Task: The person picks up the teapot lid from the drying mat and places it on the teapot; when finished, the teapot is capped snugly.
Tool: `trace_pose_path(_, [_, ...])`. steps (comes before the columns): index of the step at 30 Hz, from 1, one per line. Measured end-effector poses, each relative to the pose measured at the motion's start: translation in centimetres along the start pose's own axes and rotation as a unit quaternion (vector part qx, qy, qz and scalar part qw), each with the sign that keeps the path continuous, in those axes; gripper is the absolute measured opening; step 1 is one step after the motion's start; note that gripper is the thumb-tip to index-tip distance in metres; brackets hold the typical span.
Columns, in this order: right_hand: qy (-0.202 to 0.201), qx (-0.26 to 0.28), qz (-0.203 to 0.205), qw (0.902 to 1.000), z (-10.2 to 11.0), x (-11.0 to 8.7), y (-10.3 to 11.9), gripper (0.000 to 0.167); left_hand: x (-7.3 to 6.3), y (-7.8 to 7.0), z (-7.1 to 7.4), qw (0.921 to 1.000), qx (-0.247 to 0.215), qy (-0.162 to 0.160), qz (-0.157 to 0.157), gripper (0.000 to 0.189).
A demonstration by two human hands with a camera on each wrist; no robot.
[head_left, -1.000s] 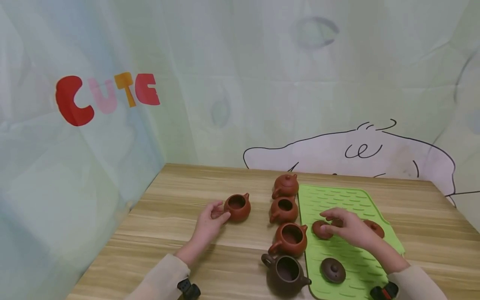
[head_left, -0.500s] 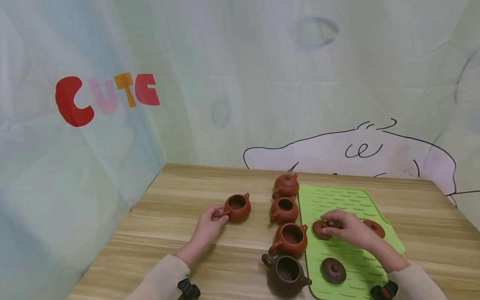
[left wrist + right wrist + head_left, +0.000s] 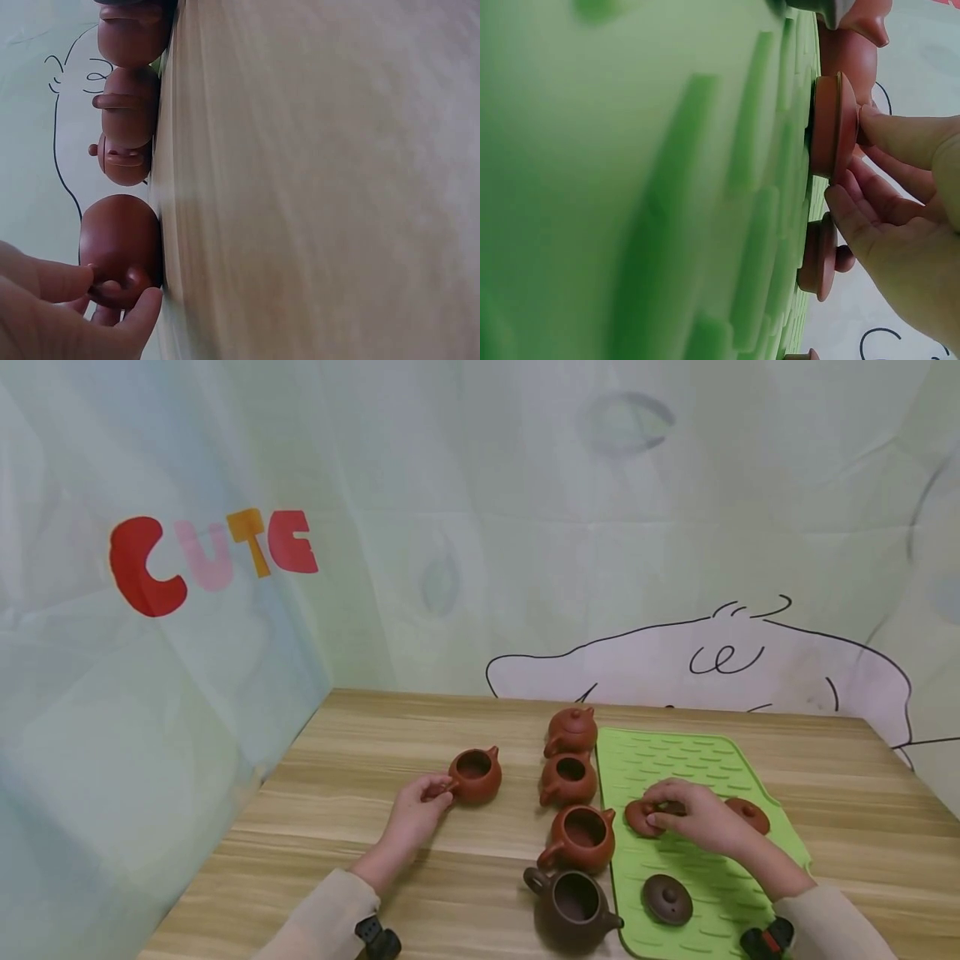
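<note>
On the left, my left hand (image 3: 417, 814) pinches the handle of a lidless reddish-brown clay teapot (image 3: 480, 783). In the left wrist view, thumb and fingers close around that handle (image 3: 124, 292) while the pot stands upright on the table. Over the green mat, my right hand (image 3: 697, 817) pinches the knob of a small round reddish lid (image 3: 641, 820). The right wrist view shows this teapot lid (image 3: 832, 127) flat side down, right at the mat surface, with the thumb against its knob. A second reddish lid (image 3: 821, 259) sits just past the fingers, mostly hidden by the hand in the head view.
A column of teapots runs along the mat's left edge: a lidded one (image 3: 573, 731), two open reddish ones, and an open dark brown one (image 3: 576, 906). The green mat (image 3: 667, 747) also bears a dark lid (image 3: 667, 900) and another reddish lid (image 3: 747, 816). A printed cloth hangs behind.
My left fingers have moved slightly back from the pot's body onto its handle. My right fingers have come down and closed on the lid's knob. Pots and lids have stayed in place.
</note>
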State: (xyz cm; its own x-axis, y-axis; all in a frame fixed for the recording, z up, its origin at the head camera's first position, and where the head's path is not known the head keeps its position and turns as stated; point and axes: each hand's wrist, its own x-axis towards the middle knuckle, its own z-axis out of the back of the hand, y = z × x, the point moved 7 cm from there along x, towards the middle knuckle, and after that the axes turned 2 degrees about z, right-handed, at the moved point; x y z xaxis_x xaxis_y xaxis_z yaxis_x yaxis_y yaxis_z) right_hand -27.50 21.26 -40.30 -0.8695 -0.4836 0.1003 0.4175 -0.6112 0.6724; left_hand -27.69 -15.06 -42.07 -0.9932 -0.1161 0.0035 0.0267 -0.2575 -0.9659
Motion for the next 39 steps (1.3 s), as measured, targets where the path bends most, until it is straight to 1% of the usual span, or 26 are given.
trace_pose_path(5, [-0.002,-0.007,-0.003,1.0,-0.1,0.1,-0.1,0.018,0.0,0.1,0.0,0.9999,-0.008,0.0,0.008,0.022])
trace_pose_path(15, [-0.002,-0.008,-0.003,1.0,-0.2,0.0,0.1,0.019,0.2,0.4,-0.1,0.9997,-0.011,-0.001,0.02,0.021])
trace_pose_path(28, [-0.015,-0.045,0.011,0.9988,0.1,0.2,0.7,0.015,0.2,0.4,-0.1,0.9996,-0.014,-0.001,0.024,0.021])
trace_pose_path(33, [-0.013,-0.041,0.017,0.9989,0.4,0.4,1.2,0.016,0.1,0.3,-0.1,0.9996,-0.018,0.0,0.022,0.021])
trace_pose_path(39, [-0.014,-0.021,0.036,0.999,1.2,1.2,2.2,0.017,0.0,0.3,0.0,0.9992,-0.025,0.001,0.03,0.022])
